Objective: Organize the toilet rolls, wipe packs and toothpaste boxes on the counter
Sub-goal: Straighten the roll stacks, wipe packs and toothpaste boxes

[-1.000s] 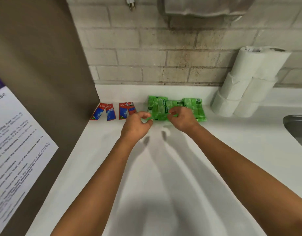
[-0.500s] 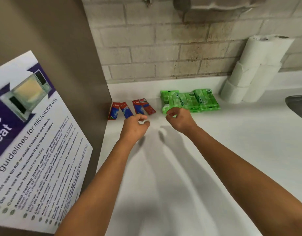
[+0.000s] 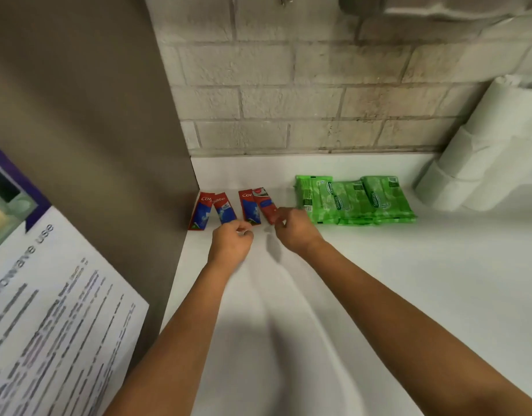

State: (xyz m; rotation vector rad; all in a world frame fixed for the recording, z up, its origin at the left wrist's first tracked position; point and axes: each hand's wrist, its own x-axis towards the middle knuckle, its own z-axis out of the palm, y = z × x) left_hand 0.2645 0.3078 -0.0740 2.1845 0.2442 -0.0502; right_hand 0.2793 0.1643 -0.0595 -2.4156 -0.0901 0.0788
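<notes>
Several red and blue toothpaste boxes (image 3: 224,209) lie in a row at the counter's back left, fanned unevenly. My left hand (image 3: 231,242) hovers just in front of their near ends, fingers curled and holding nothing. My right hand (image 3: 295,230) has its fingertips at the near end of the rightmost toothpaste box (image 3: 264,205) and seems to pinch it. To the right, green wipe packs (image 3: 359,200) lie overlapped side by side. White toilet rolls (image 3: 480,166) are stacked against the wall at the far right.
A brown side panel (image 3: 87,121) walls off the left, with a printed microwave poster (image 3: 48,310) on it. A brick wall (image 3: 303,85) backs the white counter (image 3: 378,295). A dispenser hangs above at the top right.
Both hands left the green wipe packs and moved left to the toothpaste boxes. My view swung left and closer, so the sink dropped out of sight.
</notes>
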